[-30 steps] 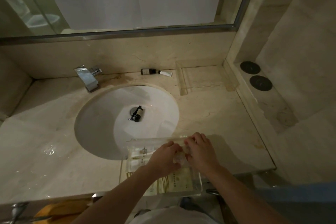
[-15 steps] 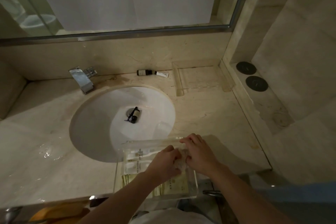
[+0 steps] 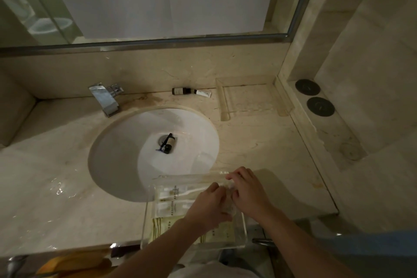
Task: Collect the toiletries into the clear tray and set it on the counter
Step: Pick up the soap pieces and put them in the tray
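Marble surface is running under a wide mirror, dim and wet in patches near the left. Going rightward, a faucet is standing behind the basin, and a small bottle is lying over the drain, not yet collected. Behind the basin a dark bottle and a white tube are lying end to end against the wall, also waiting. At the near edge the tray is overhanging the surface, already carrying several flat packets. The left hand and right hand are meeting inside it, fingers curled around something pale between them; what it is I cannot tell. Judging by this, the collecting is roughly half done: three items are remaining, then the tray needs setting fully on the surface.
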